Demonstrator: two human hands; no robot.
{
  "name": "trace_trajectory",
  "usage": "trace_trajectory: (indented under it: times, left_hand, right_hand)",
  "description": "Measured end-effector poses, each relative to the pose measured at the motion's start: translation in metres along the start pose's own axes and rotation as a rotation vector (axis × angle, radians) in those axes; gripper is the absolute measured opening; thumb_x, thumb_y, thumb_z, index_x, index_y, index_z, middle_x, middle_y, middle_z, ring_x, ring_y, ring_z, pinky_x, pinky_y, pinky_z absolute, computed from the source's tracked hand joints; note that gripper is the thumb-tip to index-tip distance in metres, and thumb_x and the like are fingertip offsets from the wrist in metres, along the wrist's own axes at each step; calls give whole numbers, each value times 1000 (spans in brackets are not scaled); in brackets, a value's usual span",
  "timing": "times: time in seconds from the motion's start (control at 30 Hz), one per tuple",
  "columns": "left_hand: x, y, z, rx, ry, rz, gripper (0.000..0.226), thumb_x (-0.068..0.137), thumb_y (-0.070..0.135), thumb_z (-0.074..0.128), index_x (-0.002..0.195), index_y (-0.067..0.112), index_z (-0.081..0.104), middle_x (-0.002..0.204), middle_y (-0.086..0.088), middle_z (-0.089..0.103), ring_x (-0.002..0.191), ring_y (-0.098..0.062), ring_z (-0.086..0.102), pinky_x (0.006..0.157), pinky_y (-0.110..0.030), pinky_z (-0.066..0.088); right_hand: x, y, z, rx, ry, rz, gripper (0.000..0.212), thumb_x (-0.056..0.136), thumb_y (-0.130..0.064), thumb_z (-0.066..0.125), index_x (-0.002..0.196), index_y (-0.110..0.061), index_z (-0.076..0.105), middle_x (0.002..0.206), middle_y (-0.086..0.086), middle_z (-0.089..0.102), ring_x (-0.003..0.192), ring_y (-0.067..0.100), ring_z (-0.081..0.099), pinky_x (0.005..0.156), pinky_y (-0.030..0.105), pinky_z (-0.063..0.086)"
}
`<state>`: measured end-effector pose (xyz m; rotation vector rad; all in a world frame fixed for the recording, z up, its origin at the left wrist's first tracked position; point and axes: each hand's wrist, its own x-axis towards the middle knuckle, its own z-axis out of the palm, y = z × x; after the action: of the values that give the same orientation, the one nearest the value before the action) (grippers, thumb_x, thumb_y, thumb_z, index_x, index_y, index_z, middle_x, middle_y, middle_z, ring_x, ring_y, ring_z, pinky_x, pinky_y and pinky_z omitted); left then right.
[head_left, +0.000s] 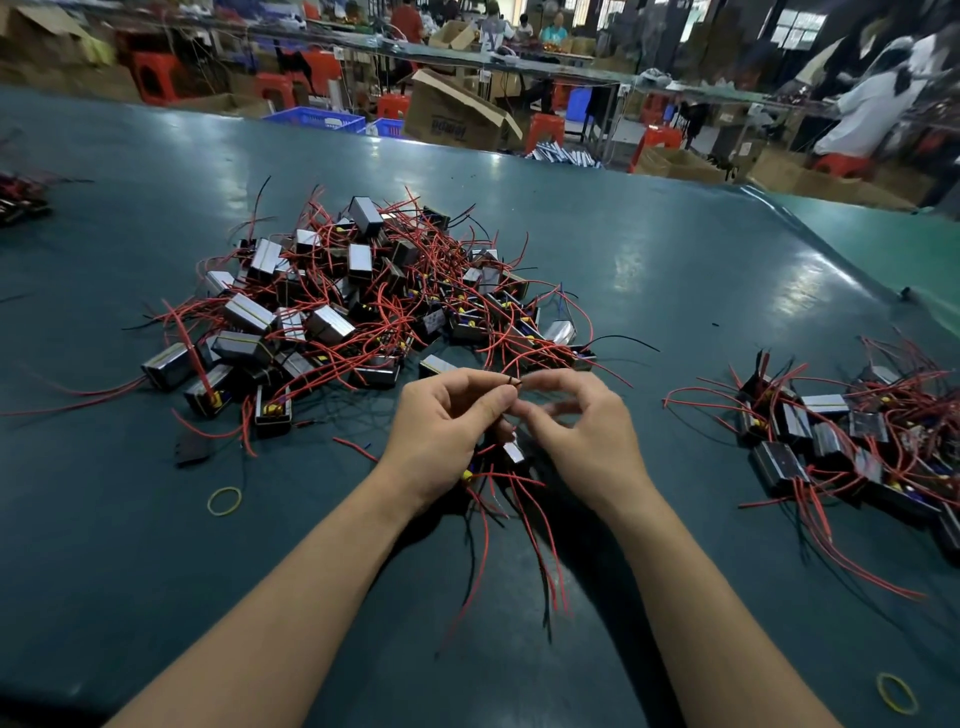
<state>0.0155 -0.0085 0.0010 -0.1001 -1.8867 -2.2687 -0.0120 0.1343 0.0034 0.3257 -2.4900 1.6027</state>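
Near the middle of the surface's (649, 249) near edge, the left hand (447, 431) and the right hand (582, 426) are meeting fingertip to fingertip. Each is pinching the dark wire ends (513, 383) between thumb and forefinger, while the other fingers are curling loosely. The right fingers are blurring slightly. Those wires are running down to a small block (514, 453) with a shiny silver face, which is sitting just under the hands and is half hidden by them. Its thin red and black leads (524, 525) are trailing between the forearms toward the near edge.

Three groups of like parts are lying around:
- A large heap (358, 306) is lying just beyond the hands toward the far edge. Its boxy black and silver blocks are tangling in red wires, too many to count.
- A smaller heap (841, 441) is sitting by the right edge, well apart from the hands.
- A blurred cluster (21, 200) is sitting at the left edge.

Two yellow rubber bands are lying flat as thin loops. One rubber band (224, 501) is lying left of the left wrist. The other band (897, 692) is lying near the near right corner. A flat black scrap (193, 448) is resting at the large heap's near left fringe. The surface itself is a smooth dark teal sheet that is glinting under the lights.
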Motion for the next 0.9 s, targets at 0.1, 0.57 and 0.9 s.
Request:
trace_trajectory:
  times: [0.1, 0.57, 0.9]
  left_hand:
    - [0, -1, 1, 30, 1, 31, 10, 89, -3, 63, 90, 4, 70, 70, -3, 72, 57, -8, 64, 58, -17, 52]
    - [0, -5, -3, 165, -21, 72, 10, 88, 6, 69, 85, 14, 75, 74, -4, 74, 64, -10, 67, 62, -18, 52]
    - [1, -5, -3, 123, 40, 15, 12, 81, 6, 75, 90, 13, 77, 71, -3, 73, 60, -15, 66, 67, -29, 59]
  right_hand:
    - [0, -6, -9, 144, -31, -70, 23, 87, -2, 66, 102, -18, 72, 98, -1, 72, 92, 11, 67, 80, 25, 54]
    - [0, -4, -15, 81, -4, -97, 10, 85, -18, 73, 79, -25, 71, 74, -5, 71, 73, 13, 67, 68, 31, 55]
    - [-2, -1, -20, -95, -22, -201, 18, 87, -19, 72, 82, -35, 67, 79, -18, 69, 78, -2, 64, 66, 12, 48]
